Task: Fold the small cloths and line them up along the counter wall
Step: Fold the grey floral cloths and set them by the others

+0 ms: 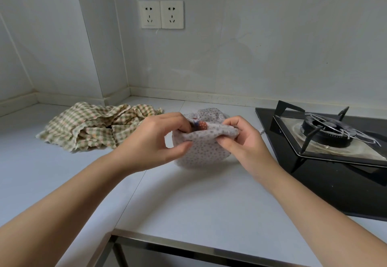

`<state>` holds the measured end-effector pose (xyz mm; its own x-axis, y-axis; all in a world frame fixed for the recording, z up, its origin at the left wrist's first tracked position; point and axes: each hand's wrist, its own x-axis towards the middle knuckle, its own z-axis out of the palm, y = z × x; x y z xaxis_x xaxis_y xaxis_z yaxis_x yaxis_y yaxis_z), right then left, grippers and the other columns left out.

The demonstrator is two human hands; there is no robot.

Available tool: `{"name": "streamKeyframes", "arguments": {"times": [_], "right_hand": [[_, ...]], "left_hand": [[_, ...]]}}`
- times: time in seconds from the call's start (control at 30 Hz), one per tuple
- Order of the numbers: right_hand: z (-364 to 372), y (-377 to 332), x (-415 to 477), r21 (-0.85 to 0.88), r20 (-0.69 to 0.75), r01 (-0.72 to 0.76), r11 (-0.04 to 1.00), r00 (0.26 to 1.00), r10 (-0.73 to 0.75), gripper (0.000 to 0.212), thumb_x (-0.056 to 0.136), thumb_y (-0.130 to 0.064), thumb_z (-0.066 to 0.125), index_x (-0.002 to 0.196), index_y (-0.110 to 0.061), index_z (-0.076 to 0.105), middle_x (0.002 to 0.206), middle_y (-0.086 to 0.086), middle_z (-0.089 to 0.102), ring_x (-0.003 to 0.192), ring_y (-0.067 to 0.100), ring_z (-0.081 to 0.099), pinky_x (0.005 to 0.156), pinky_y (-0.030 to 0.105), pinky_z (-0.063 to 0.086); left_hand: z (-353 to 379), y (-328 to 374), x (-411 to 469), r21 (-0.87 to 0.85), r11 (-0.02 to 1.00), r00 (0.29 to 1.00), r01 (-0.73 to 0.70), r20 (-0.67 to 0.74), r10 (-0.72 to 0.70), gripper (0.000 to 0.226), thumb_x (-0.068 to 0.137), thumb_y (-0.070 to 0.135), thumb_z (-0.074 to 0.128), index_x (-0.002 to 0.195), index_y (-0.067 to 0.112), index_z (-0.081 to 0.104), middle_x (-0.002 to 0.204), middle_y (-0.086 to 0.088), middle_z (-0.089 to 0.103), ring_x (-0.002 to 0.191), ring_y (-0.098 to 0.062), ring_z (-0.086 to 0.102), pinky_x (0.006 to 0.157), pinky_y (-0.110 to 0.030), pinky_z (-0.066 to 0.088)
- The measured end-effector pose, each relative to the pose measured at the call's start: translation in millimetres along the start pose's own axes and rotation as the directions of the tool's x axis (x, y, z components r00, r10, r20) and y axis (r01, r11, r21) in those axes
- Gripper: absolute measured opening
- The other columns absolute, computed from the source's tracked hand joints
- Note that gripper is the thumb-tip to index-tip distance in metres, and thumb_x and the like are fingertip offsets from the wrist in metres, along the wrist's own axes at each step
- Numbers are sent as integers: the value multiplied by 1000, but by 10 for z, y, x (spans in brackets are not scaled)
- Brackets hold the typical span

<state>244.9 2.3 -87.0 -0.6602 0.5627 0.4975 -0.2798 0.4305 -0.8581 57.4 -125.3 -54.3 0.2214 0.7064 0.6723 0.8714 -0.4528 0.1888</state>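
Note:
A small white cloth with tiny dots (204, 149) is held up off the white counter (188, 199), bunched into a pouch shape. My left hand (155, 141) pinches its left top edge and my right hand (245, 139) pinches its right top edge. A reddish patch with a bit of blue (201, 125) shows inside the opening between my hands. A crumpled heap of green-and-cream checked cloths (94, 126) lies on the counter to the left, near the wall corner.
A black gas hob (326, 137) with a burner and pan support fills the right side. The counter wall (230, 61) runs along the back, with two sockets (161, 14). A metal-edged counter front (188, 248) is close to me.

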Motion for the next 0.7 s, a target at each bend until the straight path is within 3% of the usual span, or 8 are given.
{"name": "streamKeyframes", "arguments": {"times": [0.13,0.23,0.3,0.4,0.5,0.6,0.7], "right_hand": [[28,-60,-25,-55,-3,72,996,997,-72,17,79,-12,66,92,-19,57,82,-14,63,79,5,59,72,25,49],[31,-56,-48,-122,3,126,984,992,-127,27,80,-11,67,97,-28,55,97,0,64,95,13,62,84,35,51],[20,-67,-53,-222,38,192,956,981,-189,30,81,-11,67,99,-32,55,101,-2,62,101,14,61,90,31,49],[-15,-90,-32,-443,170,357,822,934,-314,31,83,-6,64,108,-25,59,107,-8,62,103,7,58,92,19,42],[-32,-83,-15,-502,283,415,758,908,-310,23,87,-7,61,108,-17,63,115,-6,58,106,9,58,88,19,45],[-39,-54,-14,-615,320,418,669,907,-273,15,87,-28,58,98,-20,64,108,-12,56,97,6,57,81,22,46],[-65,-26,8,-664,295,397,634,918,-266,25,84,-34,55,81,-12,66,82,-10,55,78,6,52,70,19,40]], "left_hand": [[-47,22,23,55,996,997,-74,13,73,11,79,18,63,80,8,58,80,0,60,75,-19,59,66,-34,49],[-76,33,23,77,992,994,-100,38,98,12,79,19,61,79,7,56,81,-3,59,74,-23,59,63,-38,48],[-88,33,24,88,990,992,-111,65,105,11,79,17,60,79,7,56,82,-3,59,74,-23,59,62,-38,49],[-95,38,28,106,987,990,-119,92,109,8,79,16,60,79,10,54,82,-1,57,73,-23,58,61,-37,48],[-100,50,31,113,986,987,-126,117,113,7,80,17,60,81,13,54,84,1,57,73,-22,58,62,-37,49],[-103,54,28,136,982,983,-133,148,112,8,81,19,59,83,12,57,85,3,57,74,-19,57,62,-36,49],[-129,47,23,189,972,979,-142,173,109,13,82,25,57,81,12,58,78,4,55,69,-16,53,58,-35,48]]}}
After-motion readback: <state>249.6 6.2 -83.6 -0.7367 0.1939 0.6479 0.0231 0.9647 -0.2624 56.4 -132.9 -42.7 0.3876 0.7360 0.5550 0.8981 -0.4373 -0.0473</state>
